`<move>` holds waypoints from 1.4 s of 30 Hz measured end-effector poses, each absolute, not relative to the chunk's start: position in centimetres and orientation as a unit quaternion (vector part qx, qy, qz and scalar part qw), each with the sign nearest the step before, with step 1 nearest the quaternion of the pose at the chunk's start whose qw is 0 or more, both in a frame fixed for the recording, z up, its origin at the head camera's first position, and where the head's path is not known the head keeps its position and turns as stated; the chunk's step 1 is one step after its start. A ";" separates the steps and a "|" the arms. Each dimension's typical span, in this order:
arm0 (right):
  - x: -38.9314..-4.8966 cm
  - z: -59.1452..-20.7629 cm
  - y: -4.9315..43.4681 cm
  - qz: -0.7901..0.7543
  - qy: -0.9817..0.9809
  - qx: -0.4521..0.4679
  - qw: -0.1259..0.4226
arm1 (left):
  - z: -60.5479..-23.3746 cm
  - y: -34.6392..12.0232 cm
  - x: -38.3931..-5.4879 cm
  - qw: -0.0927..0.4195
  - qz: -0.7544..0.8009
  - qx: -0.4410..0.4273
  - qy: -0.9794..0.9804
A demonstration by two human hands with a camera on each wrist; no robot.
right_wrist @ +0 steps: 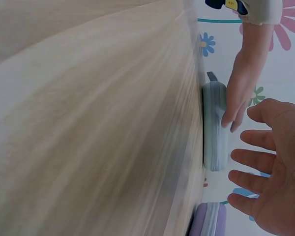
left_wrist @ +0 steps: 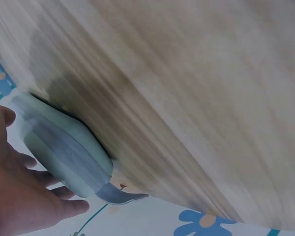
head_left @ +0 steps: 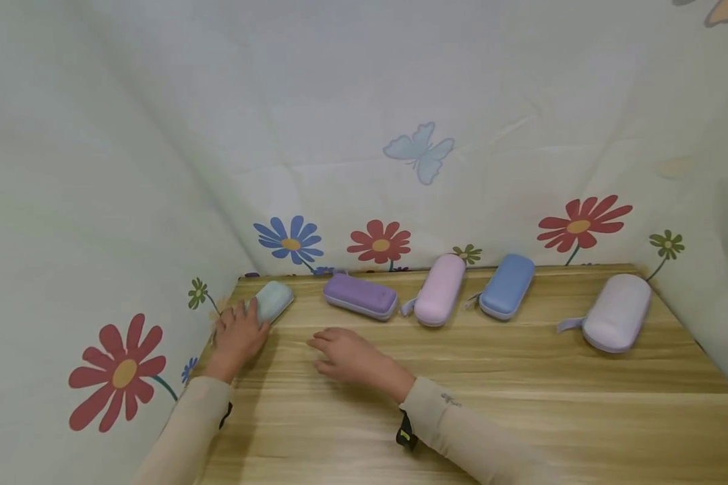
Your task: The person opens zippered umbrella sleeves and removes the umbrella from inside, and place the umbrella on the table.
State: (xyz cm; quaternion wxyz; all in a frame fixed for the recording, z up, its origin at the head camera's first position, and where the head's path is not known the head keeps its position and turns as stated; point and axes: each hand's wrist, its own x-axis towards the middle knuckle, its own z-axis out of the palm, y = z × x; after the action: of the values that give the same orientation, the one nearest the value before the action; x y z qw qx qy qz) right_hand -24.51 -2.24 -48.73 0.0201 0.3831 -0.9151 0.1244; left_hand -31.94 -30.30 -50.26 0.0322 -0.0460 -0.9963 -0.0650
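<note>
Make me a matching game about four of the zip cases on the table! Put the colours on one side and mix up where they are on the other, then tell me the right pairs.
Column one
1. Mint-green zip case
2. Purple zip case
3. Blue zip case
4. Pale lilac zip case

Column two (places in the head view)
A. Just right of the pink zip case
B. Farthest right on the table
C. Right by the left hand
D. Just left of the pink zip case

Right pairs: 1-C, 2-D, 3-A, 4-B
</note>
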 end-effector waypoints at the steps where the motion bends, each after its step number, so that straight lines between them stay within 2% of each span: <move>1: -24.6 -48.8 -2.4 0.124 -0.915 0.383 0.022 | -50.2 -30.3 -32.0 0.026 -0.070 -0.042 -0.996; 9: -25.2 -48.3 -3.2 0.135 -0.916 0.377 0.026 | -50.0 -30.0 -33.2 -0.020 -0.084 -0.012 -0.996; 15: -25.5 -48.3 -3.0 0.138 -0.919 0.368 0.020 | -50.2 -31.0 -33.6 -0.024 -0.085 -0.050 -0.995; 20: -25.7 -48.0 -2.7 0.141 -0.917 0.372 0.028 | -49.9 -31.8 -33.6 -0.027 -0.094 -0.114 -0.989; 28: -26.0 -47.4 -2.1 0.147 -0.923 0.356 0.020 | -49.1 -31.9 -33.4 0.035 -0.050 -0.313 -0.948; 33: -26.4 -47.4 -1.9 0.163 -0.925 0.344 0.011 | -48.3 -32.0 -33.0 0.034 -0.095 -0.390 -0.915; 38: -26.5 -47.6 -1.8 0.166 -0.923 0.348 0.011 | -48.0 -31.3 -31.8 0.036 -0.117 -0.356 -0.926; 42: -26.5 -47.7 -1.8 0.167 -0.921 0.353 0.021 | -48.9 -29.3 -30.3 0.014 -0.129 -0.221 -0.967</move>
State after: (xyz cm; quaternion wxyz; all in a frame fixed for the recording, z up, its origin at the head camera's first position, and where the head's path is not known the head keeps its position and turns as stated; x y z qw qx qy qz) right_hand -26.46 -1.76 -47.69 0.0206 0.3529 -0.9205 0.1665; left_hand -30.26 -29.27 -48.93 0.0143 -0.2207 -0.9667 -0.1287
